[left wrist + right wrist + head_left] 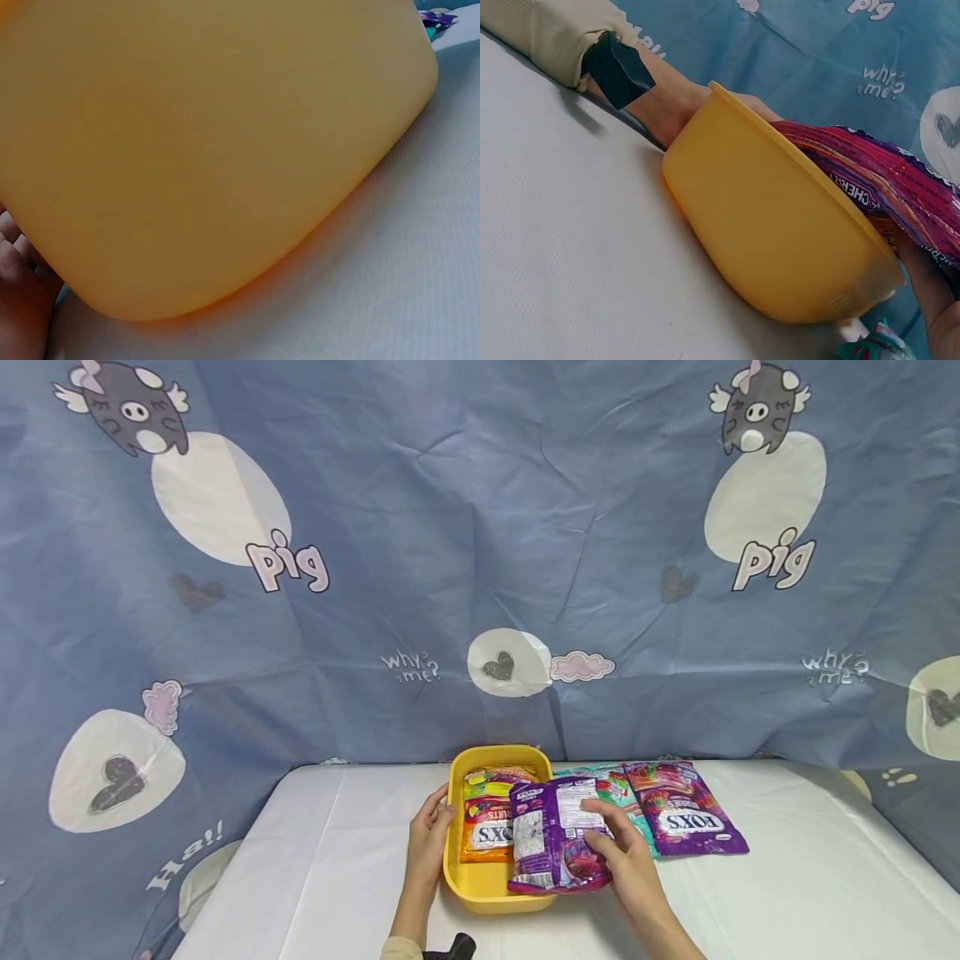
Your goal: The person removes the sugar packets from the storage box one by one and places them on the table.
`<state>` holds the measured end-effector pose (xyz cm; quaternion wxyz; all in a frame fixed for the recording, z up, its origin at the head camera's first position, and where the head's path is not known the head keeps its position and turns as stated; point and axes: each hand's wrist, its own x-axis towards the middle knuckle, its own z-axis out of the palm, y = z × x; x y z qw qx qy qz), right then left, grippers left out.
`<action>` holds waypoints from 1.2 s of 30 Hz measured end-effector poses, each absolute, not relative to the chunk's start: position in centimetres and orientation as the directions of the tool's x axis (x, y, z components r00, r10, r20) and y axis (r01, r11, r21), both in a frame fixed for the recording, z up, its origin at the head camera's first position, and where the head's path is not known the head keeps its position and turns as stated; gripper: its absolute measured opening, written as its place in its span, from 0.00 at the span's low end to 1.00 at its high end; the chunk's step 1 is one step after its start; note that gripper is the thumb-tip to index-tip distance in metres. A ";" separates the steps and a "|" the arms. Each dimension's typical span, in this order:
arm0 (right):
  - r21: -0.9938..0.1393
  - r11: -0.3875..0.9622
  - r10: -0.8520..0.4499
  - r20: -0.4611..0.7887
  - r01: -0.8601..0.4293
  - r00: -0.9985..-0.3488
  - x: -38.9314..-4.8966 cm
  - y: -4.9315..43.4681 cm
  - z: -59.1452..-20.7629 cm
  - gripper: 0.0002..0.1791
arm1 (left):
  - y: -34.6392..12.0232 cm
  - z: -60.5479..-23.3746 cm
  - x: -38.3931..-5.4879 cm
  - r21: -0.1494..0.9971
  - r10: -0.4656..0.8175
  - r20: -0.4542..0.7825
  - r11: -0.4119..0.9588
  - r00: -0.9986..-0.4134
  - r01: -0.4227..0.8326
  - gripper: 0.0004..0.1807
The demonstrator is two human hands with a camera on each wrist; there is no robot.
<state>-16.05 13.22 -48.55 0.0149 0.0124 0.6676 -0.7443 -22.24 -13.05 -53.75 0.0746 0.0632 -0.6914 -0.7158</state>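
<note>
A yellow plastic bin (pixel 483 881) stands on the table, and inside it lies an orange FOX'S fruits candy bag (pixel 487 835). My left hand (pixel 429 839) holds the bin's left side at the rim; in the left wrist view the bin wall (pixel 225 150) covers most of the picture. A purple candy bag (pixel 543 835) is in my right hand (pixel 630 864), gripped by its right side with thumb and fingers. It is over the bin's right part, back label up, hiding part of the orange bag. In the right wrist view the purple bag (pixel 900 180) overlaps the bin's rim.
Right of the bin lie a teal candy bag (pixel 637 814), partly behind the held bag, and a purple FOX'S berries bag (pixel 690 818) beside it. A white cloth (pixel 315 860) covers the table. Behind it hangs a blue pig-print curtain (pixel 420 593).
</note>
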 end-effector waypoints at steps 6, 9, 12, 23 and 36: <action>-0.988 -0.139 -0.011 -0.065 0.066 -0.998 -16.0 13.7 -48.7 0.25 | -12.9 -53.9 -22.2 0.999 -0.220 0.020 -0.022 -0.975 0.025 0.22; -0.986 -0.143 -0.018 -0.079 0.081 -0.997 -16.0 13.9 -49.0 0.26 | -12.8 -53.8 -22.1 1.000 -0.219 0.015 -0.022 -0.976 0.021 0.22; -0.982 -0.164 -0.024 -0.092 0.095 -0.995 -15.8 14.3 -49.1 0.26 | -12.8 -53.7 -22.0 1.000 -0.212 0.013 -0.021 -0.977 0.018 0.23; -0.976 -0.189 -0.022 -0.108 0.110 -0.994 -15.6 15.0 -49.3 0.26 | -12.9 -53.8 -22.1 0.999 -0.211 0.008 -0.030 -0.977 0.015 0.23; -0.980 -0.179 -0.023 -0.089 0.091 -0.996 -15.5 15.5 -49.0 0.25 | -13.1 -53.9 -22.2 1.000 -0.193 -0.003 -0.029 -0.981 0.003 0.23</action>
